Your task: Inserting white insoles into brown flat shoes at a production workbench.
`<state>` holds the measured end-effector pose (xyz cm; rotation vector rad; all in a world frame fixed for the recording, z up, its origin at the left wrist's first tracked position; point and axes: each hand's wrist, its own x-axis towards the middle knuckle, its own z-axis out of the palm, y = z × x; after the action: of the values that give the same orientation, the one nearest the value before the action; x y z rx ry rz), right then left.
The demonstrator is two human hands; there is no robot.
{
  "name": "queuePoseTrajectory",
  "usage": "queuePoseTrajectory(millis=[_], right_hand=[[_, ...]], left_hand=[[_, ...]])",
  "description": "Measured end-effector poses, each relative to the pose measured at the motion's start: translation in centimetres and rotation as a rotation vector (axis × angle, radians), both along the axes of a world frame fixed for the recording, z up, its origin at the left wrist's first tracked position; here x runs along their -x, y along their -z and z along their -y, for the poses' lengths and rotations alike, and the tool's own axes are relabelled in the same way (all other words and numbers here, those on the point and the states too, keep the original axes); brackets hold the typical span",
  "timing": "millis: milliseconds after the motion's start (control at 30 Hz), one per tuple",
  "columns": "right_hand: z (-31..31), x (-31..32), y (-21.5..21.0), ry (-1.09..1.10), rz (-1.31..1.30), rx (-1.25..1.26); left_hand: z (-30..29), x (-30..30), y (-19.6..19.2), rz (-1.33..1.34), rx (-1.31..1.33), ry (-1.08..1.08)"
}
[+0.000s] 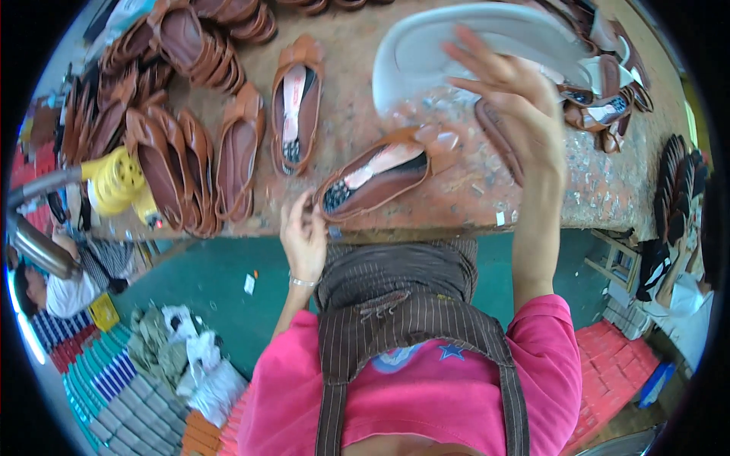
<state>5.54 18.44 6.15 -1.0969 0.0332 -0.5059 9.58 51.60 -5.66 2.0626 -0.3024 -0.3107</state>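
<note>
A brown flat shoe (374,181) lies on the worn table in front of me, its toe pointing right and its pale and dark inside showing. My left hand (303,234) pinches its heel end at the table's near edge. Raised farther right, my right hand (517,95) has its fingers spread and somewhat blurred, holding nothing I can see. Behind those fingers is a blurred white plastic tray (411,61). A brown insole-shaped piece (498,140) shows beside my right wrist, partly covered by it. Another brown shoe (296,106) stands to the left with a similar inside.
Stacked brown shoes (171,163) fill the table's left side, and more shoes (601,106) sit at the far right. A yellow machine part (118,182) juts in at the left. Dark shoes (673,190) hang or stand at the right edge. Another person (72,292) is at lower left.
</note>
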Motion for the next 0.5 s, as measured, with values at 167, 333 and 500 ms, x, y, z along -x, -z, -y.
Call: queuePoseTrajectory(millis=[167,333,500], right_hand=[[3.4,9.3,2.7,0.180,-0.254,0.058],[-1.7,8.8,1.8,0.421,-0.331,0.105],[-5.0,7.6,3.7,0.265,-0.550,1.007]], left_hand=[[0.9,-1.5,0.0,0.231,-0.130,0.111],[-1.2,-3.1,-1.2,0.084,-0.132,0.131],[-1.1,-2.1,-0.6,0.148,-0.101,0.003]])
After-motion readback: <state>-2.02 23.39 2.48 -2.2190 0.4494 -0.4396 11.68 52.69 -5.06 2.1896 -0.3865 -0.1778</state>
